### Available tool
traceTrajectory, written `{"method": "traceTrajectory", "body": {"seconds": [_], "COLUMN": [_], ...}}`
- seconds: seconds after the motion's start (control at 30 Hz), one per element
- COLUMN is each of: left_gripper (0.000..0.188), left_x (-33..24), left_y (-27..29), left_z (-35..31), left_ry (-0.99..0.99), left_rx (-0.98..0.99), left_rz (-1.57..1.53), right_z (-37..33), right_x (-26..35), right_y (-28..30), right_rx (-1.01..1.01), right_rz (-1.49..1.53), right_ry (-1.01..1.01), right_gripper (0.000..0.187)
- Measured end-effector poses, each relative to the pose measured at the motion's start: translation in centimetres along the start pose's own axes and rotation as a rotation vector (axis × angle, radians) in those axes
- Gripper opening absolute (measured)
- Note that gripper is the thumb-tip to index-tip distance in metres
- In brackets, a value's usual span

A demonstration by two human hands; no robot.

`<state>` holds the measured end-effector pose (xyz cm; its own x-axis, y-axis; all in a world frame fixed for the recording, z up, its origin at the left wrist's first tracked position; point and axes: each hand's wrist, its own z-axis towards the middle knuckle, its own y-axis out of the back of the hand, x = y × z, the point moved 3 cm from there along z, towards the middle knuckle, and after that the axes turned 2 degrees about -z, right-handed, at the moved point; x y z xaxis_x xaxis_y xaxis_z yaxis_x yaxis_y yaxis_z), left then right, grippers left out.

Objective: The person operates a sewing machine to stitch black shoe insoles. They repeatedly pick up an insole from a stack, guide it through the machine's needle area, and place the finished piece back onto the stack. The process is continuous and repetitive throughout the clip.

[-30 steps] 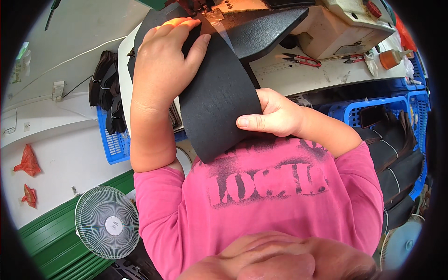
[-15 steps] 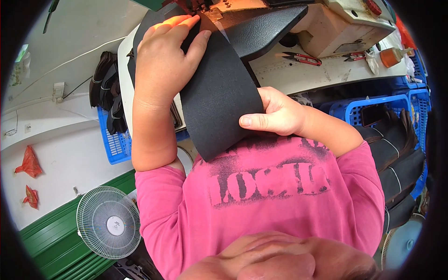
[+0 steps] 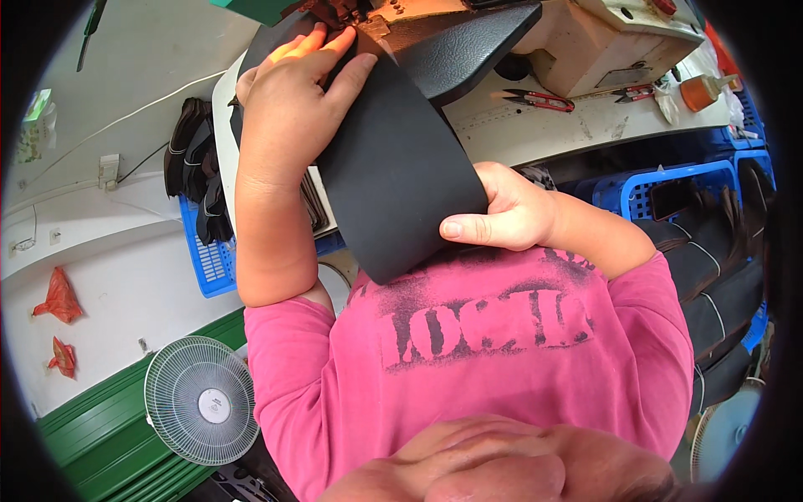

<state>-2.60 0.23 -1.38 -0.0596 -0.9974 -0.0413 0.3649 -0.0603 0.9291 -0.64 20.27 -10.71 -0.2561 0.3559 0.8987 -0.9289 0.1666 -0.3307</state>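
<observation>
A wide strip of black, leather-like sheet runs from the lit metal parts of what looks like a sewing machine down toward my chest, its near end curving over. My left hand lies on the far part of the strip, fingers stretched out and slightly apart, the fingertips close to those metal parts. At the strip's near right edge, my right hand grips it with the thumb on top; the other fingers are hidden beneath. Beside the strip, a stiff black textured panel slants up to the right.
Red-handled thread snips, a second pair and an orange bottle lie on the white tabletop. Blue baskets with dark bundled pieces stand right; another blue basket is left. A fan stands lower left.
My right hand has shifted slightly rightward with the strip's near edge, which now curves more smoothly. My left fingers are spread a little wider, staying at nearly the same spot.
</observation>
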Motion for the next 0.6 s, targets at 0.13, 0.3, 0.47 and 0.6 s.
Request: {"method": "traceTrajectory", "body": {"seconds": [0.13, 0.3, 0.47, 0.6], "left_gripper": [0.042, 0.033, 0.031, 0.033], "left_x": [-0.1, -0.7, -0.3, 0.1], "left_y": [0.1, 0.4, 0.4, 0.2], "left_z": [0.0, 0.1, 0.2, 0.2], "left_ry": [0.012, -0.028, -0.039, -0.001], "left_rx": [0.011, -0.027, -0.029, 0.014], "left_rz": [-0.044, -0.029, 0.004, -0.008], "right_z": [-0.5, -0.6, -0.6, -0.6], "right_x": [-0.8, -0.9, -0.7, -0.9], "right_y": [0.5, 0.6, 0.7, 0.9], "right_rx": [0.009, -0.009, -0.015, -0.043], "right_rz": [0.024, 0.016, 0.156, 0.175], "right_ry": [-0.027, 0.026, -0.035, -0.063], "right_gripper": [0.024, 0.026, 0.03, 0.031]}}
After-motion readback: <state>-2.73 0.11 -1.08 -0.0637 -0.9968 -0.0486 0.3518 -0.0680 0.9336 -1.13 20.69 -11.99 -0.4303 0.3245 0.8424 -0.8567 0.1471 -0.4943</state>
